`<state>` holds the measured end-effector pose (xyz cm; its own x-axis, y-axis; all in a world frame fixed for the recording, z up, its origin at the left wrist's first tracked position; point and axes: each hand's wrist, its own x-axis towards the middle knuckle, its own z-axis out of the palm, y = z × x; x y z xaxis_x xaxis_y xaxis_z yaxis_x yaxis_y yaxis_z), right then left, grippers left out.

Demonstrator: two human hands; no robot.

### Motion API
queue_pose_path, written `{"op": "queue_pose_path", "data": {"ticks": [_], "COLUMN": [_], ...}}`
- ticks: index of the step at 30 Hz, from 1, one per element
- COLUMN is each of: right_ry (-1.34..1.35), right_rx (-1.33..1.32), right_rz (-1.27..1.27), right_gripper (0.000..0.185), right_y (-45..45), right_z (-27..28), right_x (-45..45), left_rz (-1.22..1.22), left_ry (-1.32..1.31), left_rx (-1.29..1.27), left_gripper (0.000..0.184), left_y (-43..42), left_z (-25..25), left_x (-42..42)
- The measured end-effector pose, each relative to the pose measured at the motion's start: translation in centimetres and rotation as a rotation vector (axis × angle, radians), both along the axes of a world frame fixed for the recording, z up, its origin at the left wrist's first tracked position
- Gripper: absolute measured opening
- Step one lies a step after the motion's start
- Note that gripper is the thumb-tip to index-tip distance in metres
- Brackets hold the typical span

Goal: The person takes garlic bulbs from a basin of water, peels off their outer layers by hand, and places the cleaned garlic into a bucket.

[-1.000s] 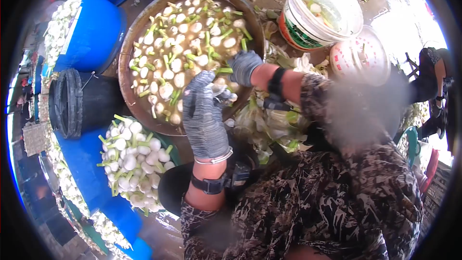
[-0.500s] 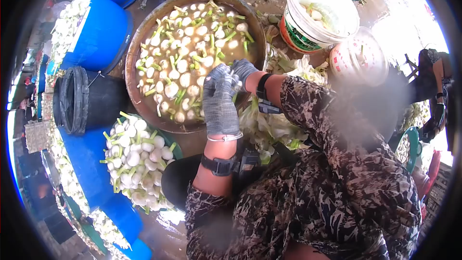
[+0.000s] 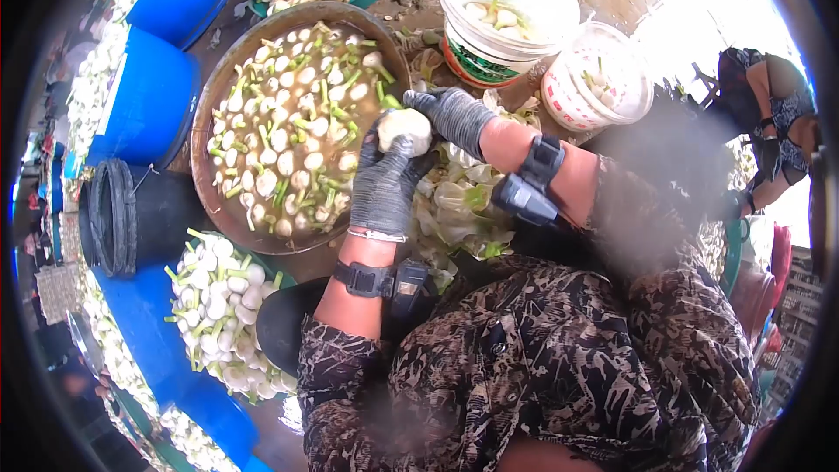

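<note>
My left hand (image 3: 384,183), in a grey glove, is wrapped round a large pale bulb (image 3: 404,131) with a short green stem. Against the bulb's upper right side is my gloved right hand (image 3: 454,121), its fingers curled; whether it grips anything besides the bulb is hidden. Both hands are over the right edge of a wide round basin (image 3: 208,183), where many white bulbs with green stems float in brown water. Peeled leaves (image 3: 468,201) lie in a heap below my right hand.
A white bucket (image 3: 476,57) holding a few bulbs stands beyond my hands, beside a smaller white tub (image 3: 572,92). At left are a black bucket (image 3: 157,214), blue tubs (image 3: 157,96) and a pile of trimmed bulbs (image 3: 218,306). Another person (image 3: 769,114) is at the far right.
The view has shifted, and the basin sits further left. A large pale bulb now shows between my hands, where smaller pieces were visible before. My right hand has moved up against it.
</note>
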<state>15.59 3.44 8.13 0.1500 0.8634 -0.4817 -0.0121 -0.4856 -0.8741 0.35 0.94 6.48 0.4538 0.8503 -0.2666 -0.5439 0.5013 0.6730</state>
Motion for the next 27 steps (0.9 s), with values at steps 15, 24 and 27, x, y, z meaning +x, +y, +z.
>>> {"op": "queue_pose_path", "data": {"ticks": [15, 24, 27], "right_ry": [-1.133, -1.068, -0.845], "right_rx": [0.771, 0.733, 0.565], "right_rz": [0.352, 0.197, 0.191], "right_gripper": [0.013, 0.010, 0.018], "right_y": [-4.4, -3.8, -3.5], "right_z": [3.6, 2.5, 3.1], "right_x": [3.6, 4.0, 4.9], "left_rz": [0.028, 0.002, -0.068], "left_ry": [0.847, 0.782, 0.644], "left_rx": [0.474, 0.506, 0.450], "left_gripper": [0.042, 0.042, 0.042], "left_y": [0.3, 1.0, 1.1], "left_z": [1.7, 0.6, 2.0], "left_x": [2.1, 2.6, 2.7]}}
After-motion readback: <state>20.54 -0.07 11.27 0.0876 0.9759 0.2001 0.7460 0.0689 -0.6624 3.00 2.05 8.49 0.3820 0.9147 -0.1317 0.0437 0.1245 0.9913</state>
